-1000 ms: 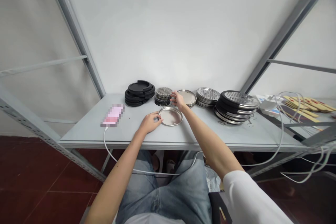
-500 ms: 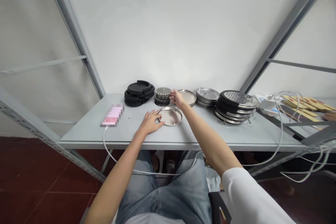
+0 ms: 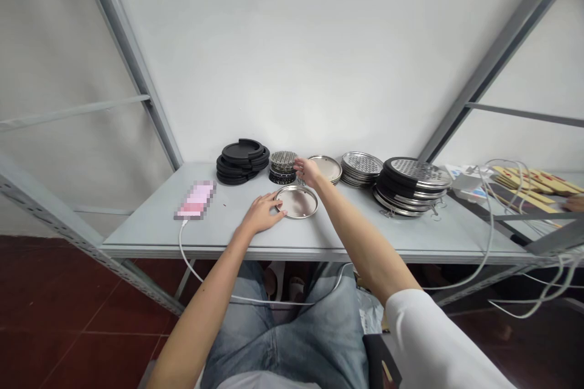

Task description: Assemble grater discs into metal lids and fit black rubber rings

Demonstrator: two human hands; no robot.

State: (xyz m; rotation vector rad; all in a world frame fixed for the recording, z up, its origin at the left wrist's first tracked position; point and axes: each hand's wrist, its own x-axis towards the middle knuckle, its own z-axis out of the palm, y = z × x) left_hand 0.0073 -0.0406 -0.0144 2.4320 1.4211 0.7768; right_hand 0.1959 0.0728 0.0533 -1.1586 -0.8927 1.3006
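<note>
The round dish (image 3: pixel 298 201) lies immediately right of the loosely spread left hand (image 3: pixel 261 214), nearer it than the right hand (image 3: pixel 308 172), whose grip I cannot tell.

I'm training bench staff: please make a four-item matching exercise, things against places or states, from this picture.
1. Left hand
2. Right hand
3. Phone
4. Black discs

A. Joined to a white cable
B. Seen between the small grates and stacked dishes
C. Stacked left of the small grates
D. At the near dish's left edge

Pairs: 1-D, 2-B, 3-A, 4-C
</note>
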